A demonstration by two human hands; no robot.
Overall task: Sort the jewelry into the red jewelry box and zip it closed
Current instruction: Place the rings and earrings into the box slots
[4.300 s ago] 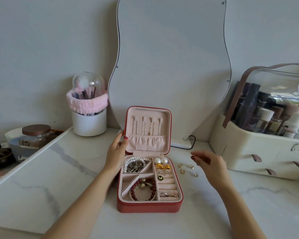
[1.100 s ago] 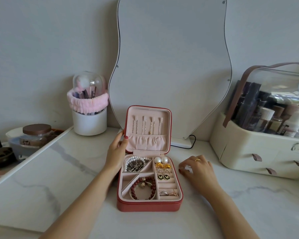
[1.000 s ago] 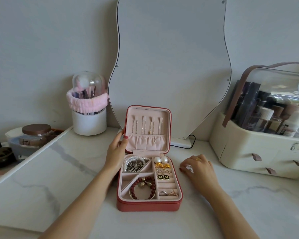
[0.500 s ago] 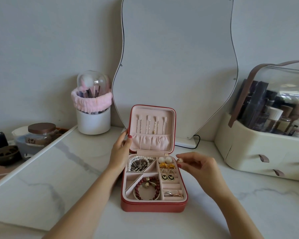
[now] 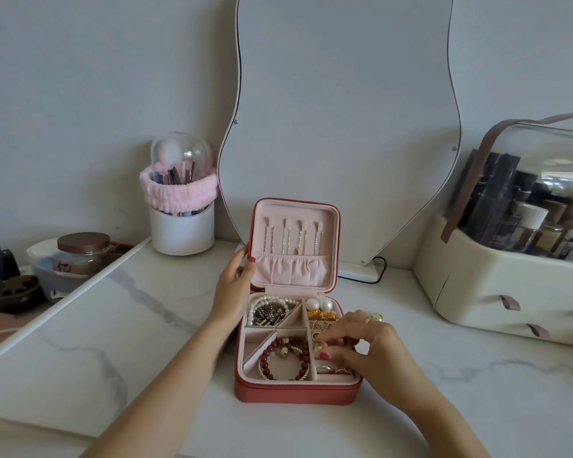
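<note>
**Small pieces going into the ring rows while the lid was held up**

Nearest the front edge of the marble tabletop [image 5: 146,375] lay the red jewelry box [image 5: 295,393], open, its base flat and its zip undone. The right hand [image 5: 361,350] reached in over the right side of the base, fingers curled downward and thumb drawn in toward them, the fingertips [image 5: 325,345] down in the narrow padded rows on that side. It seemed to be pinching or pressing something small and gold into a row; the piece itself was too small to identify. This was probably the reason for the tight, fingertip-only grip, since those slots are narrow.

In the front-left compartment sat a red bead bracelet [image 5: 285,358], and at the front right lay rings [image 5: 328,368]. Farther back were a pearl strand [image 5: 270,309] over a darker chain in the rear-left compartment, and two pearl earrings [image 5: 319,305] at the rear right.

Beyond those, the left hand [image 5: 232,289] rested against the left edge of the upright lid [image 5: 293,246], fingers fairly straight and thumb on the rim, apparently steadying it so it would not drop shut during the sorting. Pins hung inside the lid.

Toward the wall stood a mirror [image 5: 341,127], a brush holder [image 5: 181,223] at the left, and a cosmetics organiser [image 5: 510,292] at the right.
</note>
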